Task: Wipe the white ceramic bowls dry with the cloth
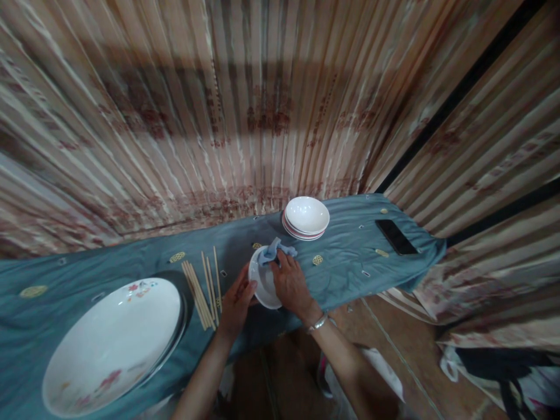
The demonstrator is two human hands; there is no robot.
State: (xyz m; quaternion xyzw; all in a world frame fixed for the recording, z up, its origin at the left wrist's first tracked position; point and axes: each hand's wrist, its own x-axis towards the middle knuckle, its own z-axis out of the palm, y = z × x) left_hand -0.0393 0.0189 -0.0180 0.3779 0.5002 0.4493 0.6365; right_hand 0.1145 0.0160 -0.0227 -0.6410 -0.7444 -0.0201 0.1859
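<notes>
A white bowl (pixel 266 290) is tilted up over the table's front edge, its inside facing me. My left hand (pixel 237 301) grips its left rim, thumb on the inner side and fingers behind. With my right hand (pixel 291 284) I pinch a light blue cloth (pixel 272 251) against the bowl's upper inner rim; part of the cloth sticks out past the edge. A bracelet circles my right wrist. Behind the bowl stands a stack of white bowls (pixel 307 214) with reddish rims. Wooden chopsticks (pixel 198 294) lie just left of my left hand.
Large white floral plates (pixel 118 344) are stacked at the table's left. A black phone (pixel 396 237) lies toward the right end of the blue-green tablecloth (pixel 345 256). Pleated curtains (pixel 262 105) hang close behind the table. A dark bag (pixel 499 364) is at lower right.
</notes>
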